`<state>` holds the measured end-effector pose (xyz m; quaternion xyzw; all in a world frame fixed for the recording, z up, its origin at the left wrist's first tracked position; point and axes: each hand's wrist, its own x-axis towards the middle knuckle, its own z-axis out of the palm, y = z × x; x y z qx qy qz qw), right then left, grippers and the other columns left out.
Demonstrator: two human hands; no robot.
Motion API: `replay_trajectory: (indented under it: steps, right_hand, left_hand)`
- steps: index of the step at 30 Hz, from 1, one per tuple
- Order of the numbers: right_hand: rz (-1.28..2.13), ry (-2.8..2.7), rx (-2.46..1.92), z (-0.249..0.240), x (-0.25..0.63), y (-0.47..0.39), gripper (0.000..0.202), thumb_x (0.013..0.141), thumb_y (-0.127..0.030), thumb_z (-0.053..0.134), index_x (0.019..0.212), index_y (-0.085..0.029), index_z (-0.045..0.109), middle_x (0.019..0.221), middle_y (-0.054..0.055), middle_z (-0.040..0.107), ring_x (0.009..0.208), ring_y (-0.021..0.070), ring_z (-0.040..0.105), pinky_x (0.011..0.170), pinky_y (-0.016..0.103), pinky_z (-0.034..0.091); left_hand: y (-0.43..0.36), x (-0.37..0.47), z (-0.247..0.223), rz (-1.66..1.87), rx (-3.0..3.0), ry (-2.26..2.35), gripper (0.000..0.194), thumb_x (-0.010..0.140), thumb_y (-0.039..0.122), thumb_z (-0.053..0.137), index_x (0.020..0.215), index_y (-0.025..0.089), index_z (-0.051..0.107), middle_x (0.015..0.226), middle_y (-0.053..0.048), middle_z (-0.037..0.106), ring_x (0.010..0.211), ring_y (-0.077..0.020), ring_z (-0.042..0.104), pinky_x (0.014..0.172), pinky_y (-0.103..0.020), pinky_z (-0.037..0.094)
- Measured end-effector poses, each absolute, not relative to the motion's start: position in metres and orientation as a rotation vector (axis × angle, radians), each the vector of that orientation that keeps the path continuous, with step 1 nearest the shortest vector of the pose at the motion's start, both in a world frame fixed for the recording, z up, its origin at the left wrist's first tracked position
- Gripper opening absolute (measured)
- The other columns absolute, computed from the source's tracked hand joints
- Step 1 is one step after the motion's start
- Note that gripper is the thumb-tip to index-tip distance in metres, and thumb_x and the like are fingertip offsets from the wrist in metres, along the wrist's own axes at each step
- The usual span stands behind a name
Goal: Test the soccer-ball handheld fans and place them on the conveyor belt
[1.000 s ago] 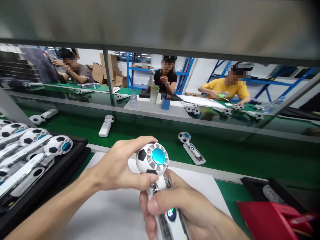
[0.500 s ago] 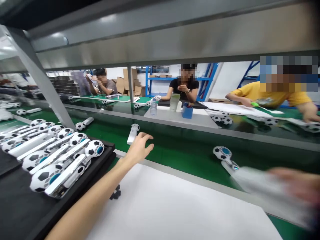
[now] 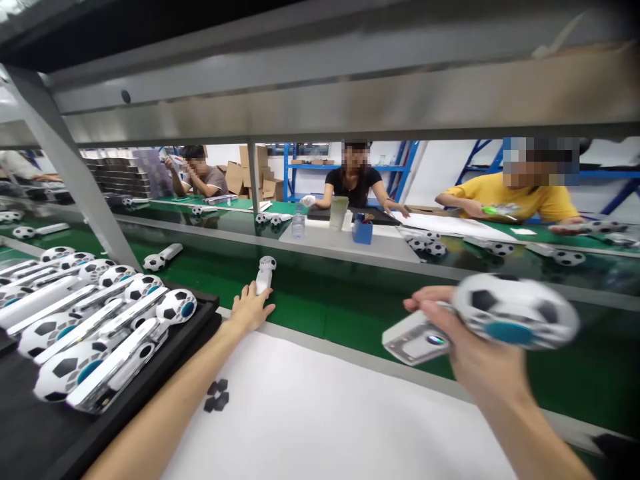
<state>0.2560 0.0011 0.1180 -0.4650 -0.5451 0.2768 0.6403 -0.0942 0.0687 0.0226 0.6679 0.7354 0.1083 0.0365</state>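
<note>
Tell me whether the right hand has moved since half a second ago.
Yes. Judged against the grey upright post, the right hand has moved left, holding a football-patterned device.

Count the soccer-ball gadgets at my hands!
2: one gadget is held in the right hand; another gadget lies on the green surface, with the left hand at its near end.

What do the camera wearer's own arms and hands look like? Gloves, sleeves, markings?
Left hand and right hand are both ungloved. Left forearm and right forearm are slim and uncovered as far as the picture shows, with no sleeve, watch, cable or evident marking. Blur could hide finer details.
</note>
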Motion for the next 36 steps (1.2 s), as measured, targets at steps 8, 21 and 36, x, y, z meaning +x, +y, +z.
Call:
replay_trajectory:
  steps: [8, 21, 36]
  right_hand:
    - [0.705, -1.176, -1.369, 0.033, 0.245, 0.049, 0.047, 0.065, -0.053, 0.075, 0.093, -0.016, 0.064, 0.089, 0.012, 0.070, 0.086, 0.0330, 0.067, 0.080, 0.047, 0.052]
    - [0.447, -1.328, -1.614, -0.009, 0.261, 0.061, 0.067, 0.063, -0.033, 0.060, 0.128, -0.017, 0.052, 0.139, 0.018, 0.042, 0.128, 0.0398, 0.044, 0.110, 0.051, 0.032]
    - [1.287, -1.029, -0.986, 0.106, 0.185, 0.001, 0.054, 0.078, -0.051, 0.065, 0.121, -0.021, 0.053, 0.112, 0.011, 0.068, 0.101, 0.0272, 0.068, 0.082, 0.040, 0.057]
  left_hand:
    - [0.074, -0.098, 0.027, 0.422, 1.961, 2.411, 0.043, 0.095, 0.037, 0.058, 0.133, 0.018, 0.051, 0.129, -0.012, 0.056, 0.111, -0.0267, 0.058, 0.092, -0.049, 0.051]
    - [0.080, -0.103, 0.031, 0.871, 1.553, 2.159, 0.043, 0.094, 0.034, 0.059, 0.134, 0.018, 0.052, 0.125, -0.011, 0.060, 0.110, -0.0261, 0.061, 0.094, -0.050, 0.051]
    - [-0.012, -0.006, 0.126, 1.025, 1.180, 0.834, 0.068, 0.084, 0.022, 0.069, 0.142, 0.019, 0.034, 0.116, -0.013, 0.067, 0.095, -0.0268, 0.071, 0.075, -0.038, 0.059]
